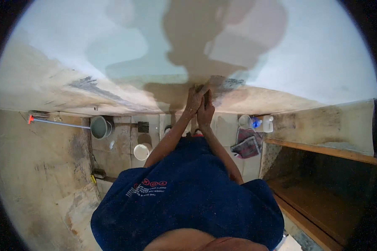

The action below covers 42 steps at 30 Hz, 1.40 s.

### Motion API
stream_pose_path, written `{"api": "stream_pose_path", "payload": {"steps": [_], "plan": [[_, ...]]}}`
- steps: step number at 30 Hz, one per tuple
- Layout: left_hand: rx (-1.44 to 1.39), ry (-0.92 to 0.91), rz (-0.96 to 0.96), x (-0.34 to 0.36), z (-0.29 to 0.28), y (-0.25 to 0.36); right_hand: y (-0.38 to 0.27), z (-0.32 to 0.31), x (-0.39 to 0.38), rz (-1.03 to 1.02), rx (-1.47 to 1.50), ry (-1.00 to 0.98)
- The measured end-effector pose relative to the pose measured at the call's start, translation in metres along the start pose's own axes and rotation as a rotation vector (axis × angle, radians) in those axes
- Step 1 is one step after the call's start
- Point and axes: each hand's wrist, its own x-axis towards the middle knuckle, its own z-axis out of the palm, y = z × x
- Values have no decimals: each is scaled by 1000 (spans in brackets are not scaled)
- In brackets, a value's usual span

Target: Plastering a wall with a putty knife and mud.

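Note:
Both arms reach forward to the stained lower part of the wall [155, 92], and the hands are close together there. My left hand [194, 100] is closed, its fingers at the wall surface. Just beside it and slightly nearer is my right hand [206, 112], also closed, with its fingers pointing up to the same spot. Whatever lies between them is too small and shaded to name. Dark, worn patches mark the wall, one grey patch right by the fingertips and another farther left. My shadow falls over this area.
On the tiled floor at left stand a grey bucket [99, 127] and a white bucket [142, 152]. A blue-handled brush [63, 122] leans nearby. At right are a white jug [267, 124], a blue bottle [256, 122], a cloth mat [246, 147] and a wooden door frame [322, 150].

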Motion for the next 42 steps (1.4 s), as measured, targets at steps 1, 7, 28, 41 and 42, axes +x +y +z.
{"api": "stream_pose_path", "payload": {"steps": [1,7,28,41,42], "plan": [[0,6,-15,-9,-1,-12,-7,-2,-10,90,79,-19],[-229,42,-178,-5,3,-8,2,-5,-10,128,16,-71],[-86,129,-115,-15,9,13,36,-7,-5,-95,-81,-40],[-153,74,-102,-19,5,-3,38,-13,-5,-22,-44,-144],[-199,33,-77,-18,8,-4,43,-13,-5,-27,-43,-139]]}}
